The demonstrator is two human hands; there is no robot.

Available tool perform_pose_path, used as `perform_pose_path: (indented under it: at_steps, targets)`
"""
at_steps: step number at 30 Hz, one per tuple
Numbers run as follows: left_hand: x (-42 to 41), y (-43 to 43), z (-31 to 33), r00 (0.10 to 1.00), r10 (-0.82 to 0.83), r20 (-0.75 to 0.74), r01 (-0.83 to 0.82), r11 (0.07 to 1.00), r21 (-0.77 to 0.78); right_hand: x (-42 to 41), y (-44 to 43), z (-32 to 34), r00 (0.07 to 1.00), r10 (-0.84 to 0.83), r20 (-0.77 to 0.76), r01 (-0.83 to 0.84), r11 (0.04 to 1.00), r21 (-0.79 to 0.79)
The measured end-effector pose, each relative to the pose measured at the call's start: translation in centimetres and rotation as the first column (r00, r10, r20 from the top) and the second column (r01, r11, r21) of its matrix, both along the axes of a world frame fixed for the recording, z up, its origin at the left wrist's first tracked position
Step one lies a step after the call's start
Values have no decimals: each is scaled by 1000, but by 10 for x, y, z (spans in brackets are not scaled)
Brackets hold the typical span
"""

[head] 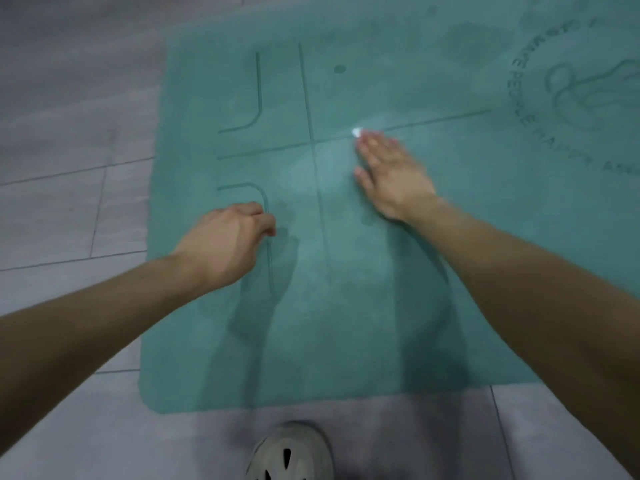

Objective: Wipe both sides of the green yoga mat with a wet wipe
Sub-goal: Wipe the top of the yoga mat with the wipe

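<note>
The green yoga mat lies flat on the floor, its printed side up with dark alignment lines and a round logo at the far right. My right hand lies flat on the mat near the crossing lines, fingers straight, pressing a white wet wipe whose corner peeks out past the fingertips. My left hand rests on the mat near its left edge with the fingers curled under; nothing shows in it. Darker damp patches mark the mat around both hands.
Grey floor tiles surround the mat on the left and front. A grey perforated shoe stands on the floor just before the mat's front edge.
</note>
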State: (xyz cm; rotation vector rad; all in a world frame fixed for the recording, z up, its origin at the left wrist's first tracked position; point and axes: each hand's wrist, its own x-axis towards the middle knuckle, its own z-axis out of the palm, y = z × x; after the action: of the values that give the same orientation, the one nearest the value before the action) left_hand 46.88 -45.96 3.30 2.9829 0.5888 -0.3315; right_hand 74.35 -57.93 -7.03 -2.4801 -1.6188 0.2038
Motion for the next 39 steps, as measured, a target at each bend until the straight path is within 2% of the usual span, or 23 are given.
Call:
perform_pose_path:
  at_steps: [2,4,5,7,9,10,11,12,14,16,17,18,19,21,23,24,25,28,29,32,33,36,39]
  targets:
    - [7,-10,-1,1000,8,-12,-9,999,-44,37,-40,0,946,-323,-11,323,946,-28]
    - [15,-19,1,1000,-7,-22,6,998,-55,13,-59,4,924,-377,-63,377,926,-16]
    - [18,-22,2,1000,-13,-28,12,999,-53,-20,-65,3,958,-279,-72,281,960,10]
    - [23,-30,2,999,-26,-42,24,999,-37,-102,-84,-1,986,129,-105,-126,991,35]
    - [26,-36,0,999,-41,-30,40,999,-32,-164,-117,-2,870,478,-118,-478,878,27]
    - [28,-39,0,998,-46,-30,44,998,-38,-170,-132,0,839,535,-100,-537,844,9]
    - [28,-43,-2,998,-53,-29,52,998,-45,-158,-142,1,851,518,-84,-519,855,14]
    - [28,-46,-2,997,-64,-30,63,997,-52,-133,-147,0,908,415,-60,-414,910,21]
    - [28,-52,-4,996,-91,-22,89,994,-61,-67,-157,0,1000,28,-15,-28,1000,-3]
    - [29,-59,-5,992,-123,-6,122,990,-67,-17,-174,7,931,-365,0,365,930,-30]
    - [31,-62,-6,990,-140,3,140,988,-69,-15,-179,9,892,-452,-17,451,892,-32]
    - [33,-66,-6,988,-155,8,155,986,-68,-30,-177,9,891,-453,-44,452,892,-20]
    - [36,-68,-6,986,-166,12,166,984,-66,-59,-173,6,931,-358,-71,360,933,5]
    - [41,-71,-8,983,-184,11,184,982,-52,-131,-169,0,989,32,-145,-24,998,60]
    - [45,-76,-12,978,-210,-1,210,977,-48,-174,-181,-4,925,344,-161,-343,939,31]
    - [47,-78,-13,974,-226,-6,225,973,-49,-166,-189,-4,913,376,-155,-376,926,29]
    - [49,-81,-15,970,-241,-10,240,969,-50,-144,-197,-5,939,314,-142,-311,949,45]
    - [57,-88,-17,962,-272,0,272,961,-53,-51,-237,3,995,-70,-76,71,997,11]
    - [60,-90,-18,959,-282,4,282,958,-50,-26,-251,9,992,-111,-60,110,993,-31]
    - [76,-101,-19,946,-324,5,324,945,-54,6,-275,26,999,-4,-45,0,994,-105]
    - [82,-106,-20,943,-332,4,331,942,-59,5,-277,31,998,-41,-41,38,996,-79]
    - [97,-119,-24,937,-349,8,348,934,-79,0,-277,33,948,-315,-32,316,949,16]
    - [109,-133,-27,937,-348,29,349,930,-114,-7,-268,32,910,-394,-131,399,917,14]
